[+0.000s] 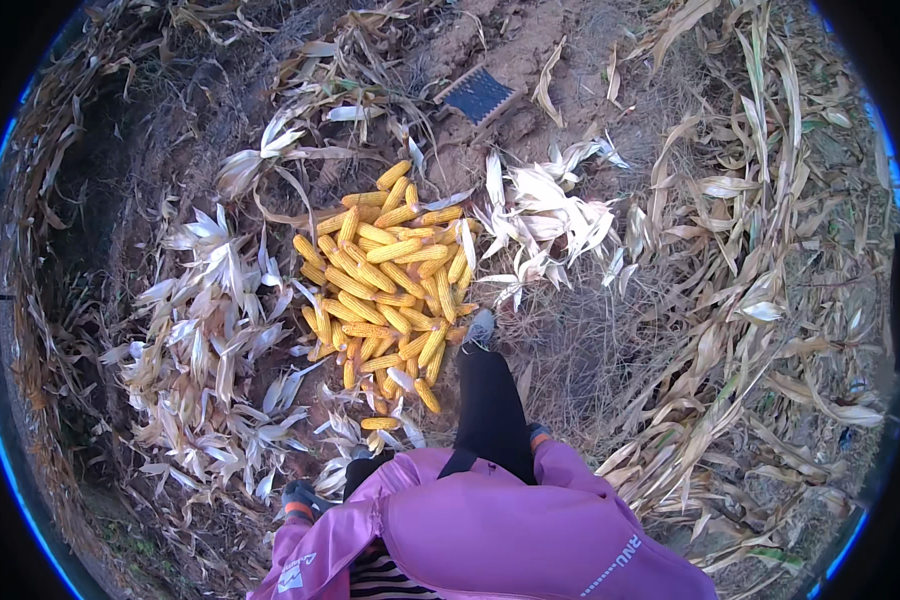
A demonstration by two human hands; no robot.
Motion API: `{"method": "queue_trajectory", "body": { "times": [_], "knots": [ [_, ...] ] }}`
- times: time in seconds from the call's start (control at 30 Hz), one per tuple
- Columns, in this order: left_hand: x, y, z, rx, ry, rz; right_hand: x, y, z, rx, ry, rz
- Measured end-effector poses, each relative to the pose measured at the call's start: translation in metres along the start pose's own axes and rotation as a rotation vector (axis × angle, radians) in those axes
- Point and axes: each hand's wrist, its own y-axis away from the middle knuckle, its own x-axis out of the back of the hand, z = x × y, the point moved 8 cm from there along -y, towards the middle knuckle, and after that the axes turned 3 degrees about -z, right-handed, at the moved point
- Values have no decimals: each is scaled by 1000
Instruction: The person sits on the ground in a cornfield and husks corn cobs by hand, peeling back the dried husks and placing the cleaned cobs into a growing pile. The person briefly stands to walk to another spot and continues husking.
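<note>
A heap of husked yellow corn cobs lies on the ground before me. One single cob rests apart at the heap's near edge. My left hand, in a dark glove with an orange band, hangs low beside my body, near loose husks. On the other side my right hand, gloved the same way, is mostly hidden by the purple sleeve and sits beside my black trouser leg. Neither hand touches the heap. The fingers of both are too small or covered to make out what they do.
My grey shoe stands against the heap's right edge. Pale husks lie in piles to the left and upper right. Beyond the cobs is a low stool with a dark woven seat. Dry corn stalks run along the right.
</note>
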Motion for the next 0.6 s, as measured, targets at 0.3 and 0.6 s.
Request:
{"method": "queue_trajectory", "body": {
  "times": [0.3, 0.6],
  "knots": [
    [-205, 109, 320, -690, -440, -35, 155, -146, -146, -28, -1007, -326],
    [-401, 220, 626, -1169, -612, -107, 252, -320, -379, 49, -715, -152]
  ]
}}
